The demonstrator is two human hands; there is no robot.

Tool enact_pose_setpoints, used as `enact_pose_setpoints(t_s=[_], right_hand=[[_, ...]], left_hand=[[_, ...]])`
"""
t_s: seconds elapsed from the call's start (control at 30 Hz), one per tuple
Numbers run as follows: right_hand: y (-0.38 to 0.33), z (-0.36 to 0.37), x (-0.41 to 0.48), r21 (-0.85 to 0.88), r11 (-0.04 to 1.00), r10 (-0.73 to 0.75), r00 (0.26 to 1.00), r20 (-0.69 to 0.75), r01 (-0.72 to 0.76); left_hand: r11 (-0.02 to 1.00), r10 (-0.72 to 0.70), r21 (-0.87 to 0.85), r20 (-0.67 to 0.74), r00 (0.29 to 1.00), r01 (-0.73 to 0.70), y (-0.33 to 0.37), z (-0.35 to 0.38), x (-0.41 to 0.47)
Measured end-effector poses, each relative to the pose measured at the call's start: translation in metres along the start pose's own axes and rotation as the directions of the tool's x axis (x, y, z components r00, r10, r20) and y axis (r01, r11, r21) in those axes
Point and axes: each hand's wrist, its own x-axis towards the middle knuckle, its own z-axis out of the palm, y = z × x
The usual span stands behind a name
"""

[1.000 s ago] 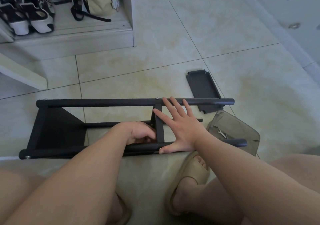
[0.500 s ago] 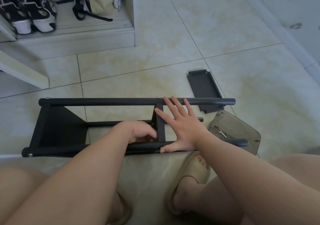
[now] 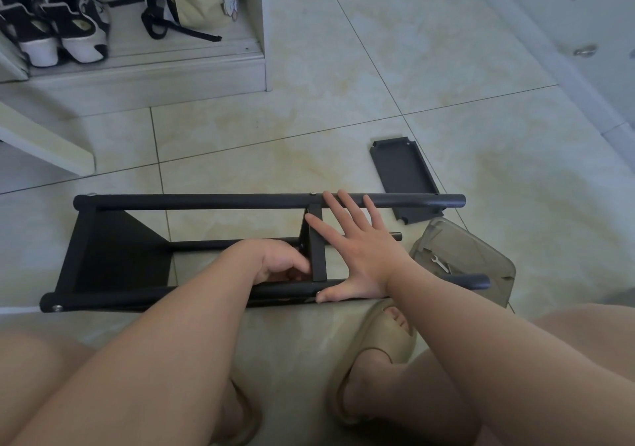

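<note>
Tiled floor [image 3: 446,67], frame [image 3: 206,201] unmoved: left hand [image 3: 275,260] stays curled inside, right hand [image 3: 364,253] flat.

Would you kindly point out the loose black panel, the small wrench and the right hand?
loose black panel [image 3: 402,171], head view, centre of its flat face.
small wrench [image 3: 441,264], head view, middle of its shaft.
right hand [image 3: 363,252], head view, back of the hand.

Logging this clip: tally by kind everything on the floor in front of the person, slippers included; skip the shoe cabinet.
black metal frame: 1
loose black panel: 1
small wrench: 1
translucent brown plastic container: 1
beige slippers: 2
Total: 6
</note>
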Motion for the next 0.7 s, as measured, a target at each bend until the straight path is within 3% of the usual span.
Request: enact_pose_setpoints(t_s=[0.27, 0.47, 0.7], right_hand=[[-0.0002, 0.0010, 0.0002, 0.006, 1.000, -0.001, 1.000, -0.012, 0.001], [0.0002, 0.0019, 0.0003, 0.005, 1.000, -0.002, 1.000, -0.019, 0.002], [0.0004, 0.0021, 0.0001, 0.000, 1.000, 0.000, 1.000, -0.022, 0.000]], left_hand=[[0.994, -0.018, -0.103, 0.114, 0.993, 0.030, -0.0016, -0.0043, 0.0003], [0.997, -0.074, -0.027, 0.066, 0.995, 0.076, -0.0010, -0.0025, 0.0012], [1.000, 0.001, -0.030, 0.043, 0.999, 0.000, 0.0003, -0.0001, -0.0007]])
